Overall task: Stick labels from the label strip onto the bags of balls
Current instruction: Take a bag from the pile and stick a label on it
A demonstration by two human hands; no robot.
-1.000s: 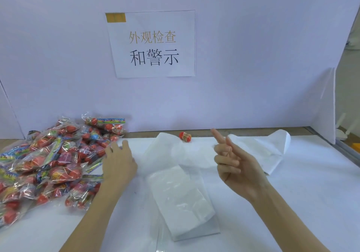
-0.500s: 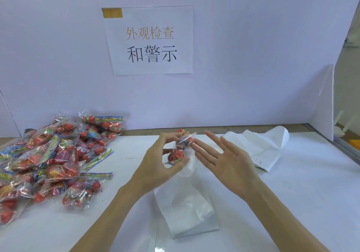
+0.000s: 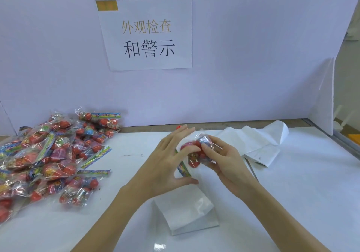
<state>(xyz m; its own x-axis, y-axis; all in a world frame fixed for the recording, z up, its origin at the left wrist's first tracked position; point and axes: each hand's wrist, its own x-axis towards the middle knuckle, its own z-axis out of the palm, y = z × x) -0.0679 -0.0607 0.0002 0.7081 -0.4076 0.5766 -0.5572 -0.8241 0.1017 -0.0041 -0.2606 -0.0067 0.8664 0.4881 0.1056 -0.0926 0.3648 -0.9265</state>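
A clear bag of red balls (image 3: 194, 154) is held above the middle of the table between both hands. My left hand (image 3: 167, 166) grips its left side, thumb below and fingers on top. My right hand (image 3: 224, 160) holds its right side with the thumb pressed on the front of the bag. A white label strip (image 3: 259, 144) lies folded on the table behind my right hand. Below the hands lies a white backing sheet (image 3: 187, 212). A pile of several bags of balls (image 3: 48, 154) covers the left of the table.
The white table (image 3: 302, 193) is bounded by a lilac back wall with a paper sign (image 3: 146, 33) and a white side panel (image 3: 323, 96) at the right. A small red thing (image 3: 178, 127) peeks out behind my left fingers.
My left hand took a bag from the pile and carried it to the middle. My right hand, open beside it half a second ago, now holds the bag too.
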